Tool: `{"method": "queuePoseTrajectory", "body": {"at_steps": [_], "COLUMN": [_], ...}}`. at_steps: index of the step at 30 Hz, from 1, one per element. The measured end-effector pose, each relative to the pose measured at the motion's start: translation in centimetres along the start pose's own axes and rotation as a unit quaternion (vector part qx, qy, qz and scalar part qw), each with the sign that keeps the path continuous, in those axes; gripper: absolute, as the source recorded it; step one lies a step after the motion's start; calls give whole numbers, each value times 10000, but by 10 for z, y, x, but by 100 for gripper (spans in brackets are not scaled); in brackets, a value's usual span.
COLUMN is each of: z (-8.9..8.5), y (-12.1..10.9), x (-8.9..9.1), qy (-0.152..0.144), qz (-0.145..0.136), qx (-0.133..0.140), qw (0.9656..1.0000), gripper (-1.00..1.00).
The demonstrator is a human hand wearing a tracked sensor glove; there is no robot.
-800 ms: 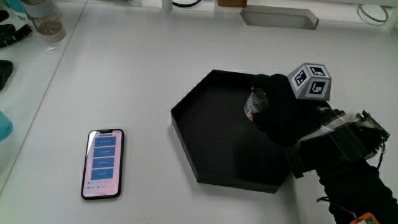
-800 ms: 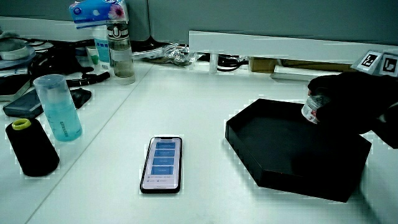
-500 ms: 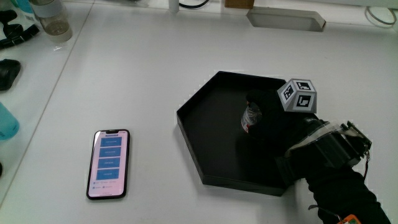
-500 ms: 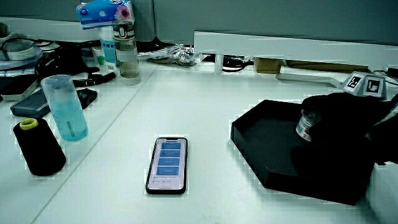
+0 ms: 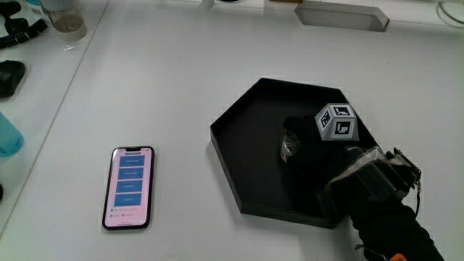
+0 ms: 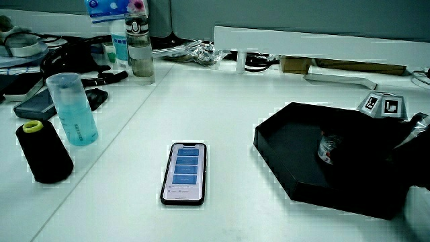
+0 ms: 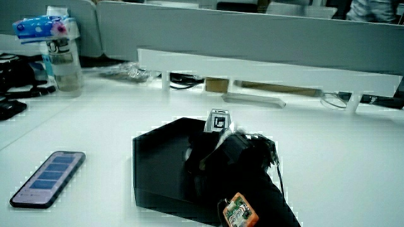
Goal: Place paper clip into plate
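I see the hand [image 5: 313, 147] inside the black hexagonal plate [image 5: 246, 116], fingers curled around a small clear container [image 5: 291, 147] with a red-and-white label; I can't read the lettering, and no paper clip is distinguishable. The patterned cube [image 5: 336, 122] carries black-and-white markers. Compared with 0.8 s ago, the hand and container sit lower, down near the plate's floor in a side view [image 6: 327, 148]. A phone [image 5: 130, 186] with blue on-screen bars, text illegible, lies on the table [image 5: 145, 80] well apart from the plate.
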Motion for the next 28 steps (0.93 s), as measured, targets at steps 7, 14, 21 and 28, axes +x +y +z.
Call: {"method": "queuePoseTrajectory", "body": {"at_steps": [7,14,21,28], "z": [3,2,39,72], "y": [0,9,-11,-36], "x": [-3,2,12,18], "qy": [-76,-101,331,591], "qz": [-7,-10,369,255], "qx": [-70,-742,-222,638], "qw": [9999,9972,9985,9959], "gripper": [0,-67,-100,-100]}}
